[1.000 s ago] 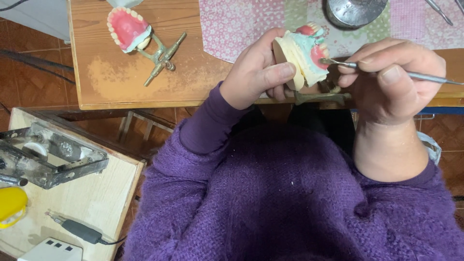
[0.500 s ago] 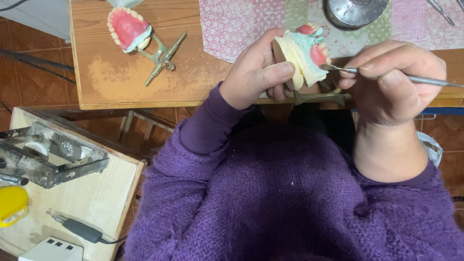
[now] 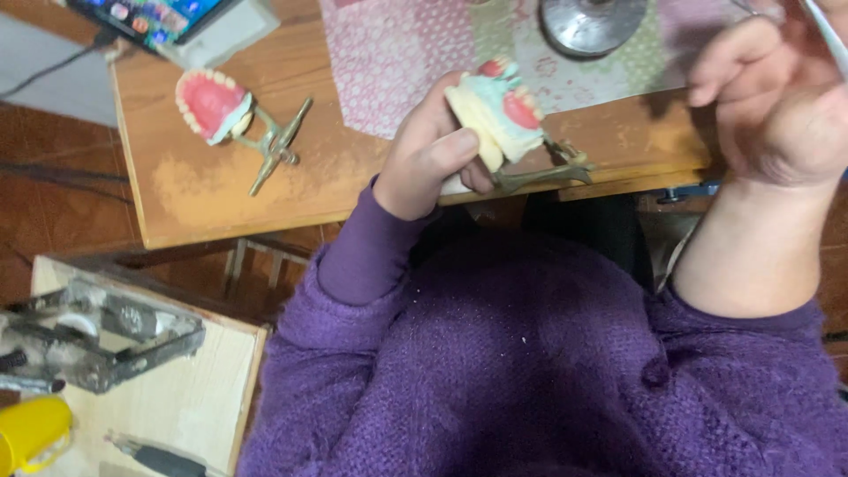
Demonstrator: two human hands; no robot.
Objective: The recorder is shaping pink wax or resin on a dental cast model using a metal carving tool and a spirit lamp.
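Denture model [image 3: 499,115], a pale plaster cast with pink wax gums and a row of teeth, is sitting in our left hand [image 3: 433,155] just above the near edge of the wooden worktop [image 3: 221,199]. We are gripping it with the thumb pressing across its cream-coloured base and the fingers curling behind it, so the hand is closing firmly on the cast. A brass-coloured articulator frame [image 3: 539,172] is sticking out beneath the cast, reaching toward our right.

Our right hand [image 3: 777,106] is hanging well apart from the model, up near the top right corner, blurred. Its fingers are curling loosely inward, and a thin pale metal tool [image 3: 826,35] is showing at the corner beside them; we cannot tell for certain whether the fingers are pinching it, because of the blur and the picture's edge.

Behind the model a patchwork cloth [image 3: 397,53] in pink and green is lying on the worktop, with a round metal dish [image 3: 592,22] resting on it. Farther to our left, a second denture model [image 3: 210,104] on its own brass frame is lying on bare wood, near a lit screen [image 3: 155,18] at the corner. Below the worktop, a lighter side board [image 3: 194,397] is carrying a grey metal clamp device [image 3: 97,340], a yellow object [image 3: 31,433] and a dark handpiece [image 3: 163,459].
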